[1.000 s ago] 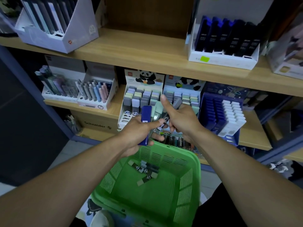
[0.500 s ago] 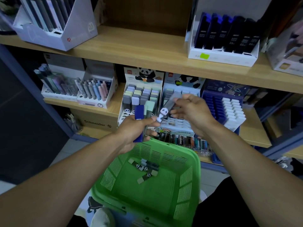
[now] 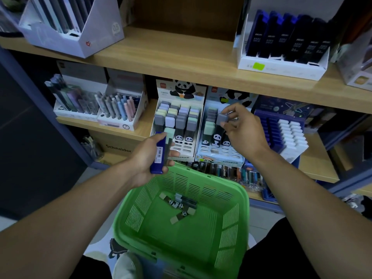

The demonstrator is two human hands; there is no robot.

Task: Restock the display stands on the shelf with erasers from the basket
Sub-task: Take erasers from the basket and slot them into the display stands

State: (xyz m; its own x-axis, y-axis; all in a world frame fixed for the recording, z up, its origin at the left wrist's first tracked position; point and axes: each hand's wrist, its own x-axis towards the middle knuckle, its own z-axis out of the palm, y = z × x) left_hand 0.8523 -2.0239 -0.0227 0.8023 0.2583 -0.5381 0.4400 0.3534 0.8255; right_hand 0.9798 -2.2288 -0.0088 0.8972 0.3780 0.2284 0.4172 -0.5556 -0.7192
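Two panda display stands sit side by side on the lower shelf, the left stand (image 3: 177, 146) and the right stand (image 3: 219, 156), both partly filled with upright erasers. My right hand (image 3: 243, 129) pinches a grey panda eraser (image 3: 222, 120) over the upper rows of the right stand. My left hand (image 3: 151, 156) grips a dark blue eraser (image 3: 159, 156) together with a mint-topped one, just in front of the left stand. Below, the green basket (image 3: 227, 234) holds several loose panda erasers (image 3: 181, 204).
A blue stand of white erasers (image 3: 289, 135) stands right of the panda stands. Pen displays (image 3: 118, 109) fill the shelf's left side. The upper wooden shelf (image 3: 171, 55) carries a white box of dark packs (image 3: 281, 47). More pens lie below the stands.
My right hand has carried the grey eraser up and to the right, from beside my left hand to the right stand. My left hand stayed put with its erasers.
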